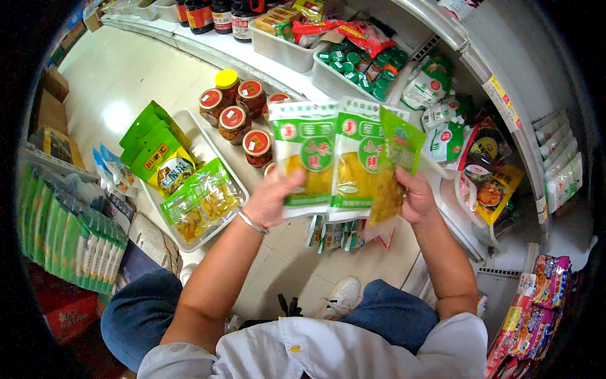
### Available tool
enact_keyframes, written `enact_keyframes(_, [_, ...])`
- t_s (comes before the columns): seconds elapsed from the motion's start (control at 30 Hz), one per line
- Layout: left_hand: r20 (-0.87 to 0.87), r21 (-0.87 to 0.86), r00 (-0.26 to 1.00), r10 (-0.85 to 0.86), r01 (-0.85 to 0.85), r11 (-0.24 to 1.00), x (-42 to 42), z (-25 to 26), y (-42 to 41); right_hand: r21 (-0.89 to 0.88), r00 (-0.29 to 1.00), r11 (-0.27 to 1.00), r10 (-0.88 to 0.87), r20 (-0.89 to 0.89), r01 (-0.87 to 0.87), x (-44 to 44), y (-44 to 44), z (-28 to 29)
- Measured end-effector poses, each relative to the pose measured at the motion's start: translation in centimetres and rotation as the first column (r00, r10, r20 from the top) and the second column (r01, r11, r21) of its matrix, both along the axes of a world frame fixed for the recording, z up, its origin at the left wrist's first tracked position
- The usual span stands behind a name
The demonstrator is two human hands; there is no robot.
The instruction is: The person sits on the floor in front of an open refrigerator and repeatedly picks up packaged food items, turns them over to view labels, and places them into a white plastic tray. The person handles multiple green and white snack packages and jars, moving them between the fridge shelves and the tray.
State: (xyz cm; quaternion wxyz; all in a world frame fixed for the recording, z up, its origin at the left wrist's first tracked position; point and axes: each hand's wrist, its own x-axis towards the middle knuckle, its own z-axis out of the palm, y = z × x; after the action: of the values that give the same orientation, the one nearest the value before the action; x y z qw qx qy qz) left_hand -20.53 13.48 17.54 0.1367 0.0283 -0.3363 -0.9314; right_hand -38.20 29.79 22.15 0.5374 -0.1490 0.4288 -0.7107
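Observation:
My left hand (274,196), with a metal bracelet at the wrist, grips the left edge of a green and white packet of yellow pickled peppers (305,161). A similar packet (352,166) overlaps it on the right. My right hand (416,194) holds a green-topped plastic packet (397,161) that is tilted and lies over the second one. Left of my left hand, a white plastic tray (239,177) on the floor holds green and yellow food pouches (165,161) and clear-fronted packets of yellow pickles (203,201). Behind the held packets stand red-lidded glass jars (233,118).
Shelves curve along the top and right, with dark sauce bottles (221,19), a bin of green-lidded jars (357,71) and bagged goods (428,85). Stacked green packets (71,232) stand at left. More packets (338,234) lie on the tiled floor below my hands.

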Motion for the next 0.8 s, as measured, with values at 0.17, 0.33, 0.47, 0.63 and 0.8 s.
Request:
enact_keyframes(0.17, [0.039, -0.032, 0.999, -0.030, 0.031, 0.999, -0.9, 0.2, 2.2, 0.265, 0.948, 0.961, 0.007, -0.318, 0.082, 2.2, -0.8, 0.0])
enact_keyframes(0.33, [0.042, -0.012, 0.998, 0.046, -0.045, 0.999, -1.1, -0.9, 3.0, 0.239, 0.917, 0.961, -0.036, -0.397, 0.142, 2.9, -0.4, 0.8])
enact_keyframes(0.47, [0.105, -0.036, 0.988, 0.118, -0.114, 0.993, -0.7, -0.6, 1.7, 0.286, 0.915, 0.929, -0.110, -0.389, 0.234, 0.3, 0.1, 1.8])
enact_keyframes(0.63, [0.145, -0.071, 0.976, 0.163, -0.154, 0.986, -0.4, 0.6, 0.3, 0.069, 0.852, 0.905, -0.365, -0.375, 0.419, -2.8, 2.3, 3.0])
enact_keyframes(0.8, [0.131, -0.017, 0.980, 0.150, -0.149, 0.989, -0.6, 1.4, 0.7, 0.020, 0.904, 0.925, -0.365, -0.223, 0.379, -3.5, 3.7, 3.8])
